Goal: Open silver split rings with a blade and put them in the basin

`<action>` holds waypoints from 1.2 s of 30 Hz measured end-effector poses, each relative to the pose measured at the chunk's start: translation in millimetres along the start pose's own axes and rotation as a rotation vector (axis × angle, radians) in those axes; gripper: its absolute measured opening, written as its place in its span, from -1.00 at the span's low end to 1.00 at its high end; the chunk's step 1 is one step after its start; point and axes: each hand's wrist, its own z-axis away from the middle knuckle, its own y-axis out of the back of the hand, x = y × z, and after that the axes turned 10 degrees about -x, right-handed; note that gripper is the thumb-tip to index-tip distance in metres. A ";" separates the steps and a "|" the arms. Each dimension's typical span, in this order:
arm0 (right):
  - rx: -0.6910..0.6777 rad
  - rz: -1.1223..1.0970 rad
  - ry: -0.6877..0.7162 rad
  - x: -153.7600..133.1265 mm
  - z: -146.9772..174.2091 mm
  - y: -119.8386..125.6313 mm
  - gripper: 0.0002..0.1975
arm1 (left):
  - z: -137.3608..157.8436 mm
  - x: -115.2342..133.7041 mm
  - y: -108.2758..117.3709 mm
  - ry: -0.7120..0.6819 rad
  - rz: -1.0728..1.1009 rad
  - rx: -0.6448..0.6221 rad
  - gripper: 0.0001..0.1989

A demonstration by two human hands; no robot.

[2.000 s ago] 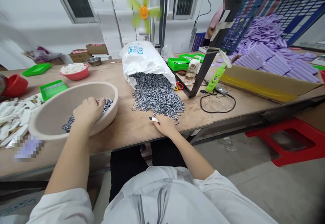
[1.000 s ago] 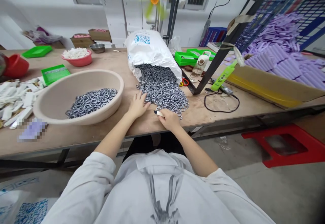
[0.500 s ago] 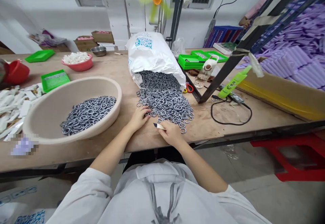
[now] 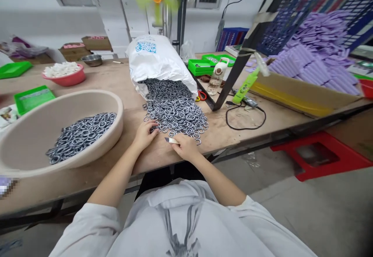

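Note:
A heap of grey rings (image 4: 177, 111) spills from the mouth of a white sack (image 4: 157, 56) onto the table. At the heap's near left edge, my left hand (image 4: 145, 135) is closed, thumb and fingers around what looks like a grey ring (image 4: 154, 128). My right hand (image 4: 188, 147) grips a small knife (image 4: 172, 140) with a white handle, its dark, slanted blade pointing left. That hand rests at the heap's near edge. Left of my left hand stands a large beige basin (image 4: 112, 140) with many more grey rings (image 4: 84, 134) in it.
Green trays (image 4: 33, 99) and a red bowl of white pieces (image 4: 64, 78) are at the left. A dark metal post (image 4: 233, 76) slants up to the right of the sack. Beyond it are a bottle (image 4: 218, 74), a black cable (image 4: 246, 128) and a carton (image 4: 291, 97) of purple pieces.
The view has turned to the right, so the table's things sit further left. Both hands stay at the heap's near edge, and the right keeps hold of the knife.

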 end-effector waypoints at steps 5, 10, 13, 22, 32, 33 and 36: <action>-0.017 0.061 -0.008 -1.6 -2.7 -0.9 -0.88 | -0.3 -1.0 3.1 0.014 -0.002 0.016 -0.71; -0.006 0.065 0.000 -1.9 -3.3 -1.3 -0.90 | -0.6 -3.6 6.7 0.015 -0.021 0.010 -0.70; 0.006 0.057 -0.025 -2.1 -3.0 -0.7 -0.89 | -0.6 -2.9 5.6 0.003 -0.032 -0.006 -0.70; -0.017 0.056 -0.041 -1.6 -3.3 -1.2 -0.87 | -1.0 -0.7 4.2 -0.007 -0.009 -0.003 -0.72; -0.013 0.055 -0.063 -2.0 -4.0 -0.4 -0.82 | -1.5 1.3 7.2 0.077 0.005 0.005 -0.77; -0.011 0.054 -0.064 -2.2 -4.0 -0.4 -0.82 | -1.7 1.1 7.0 0.083 0.005 0.008 -0.77; -0.006 0.056 -0.060 -2.2 -4.0 -0.6 -0.83 | -2.8 0.3 6.4 0.103 0.009 0.019 -0.77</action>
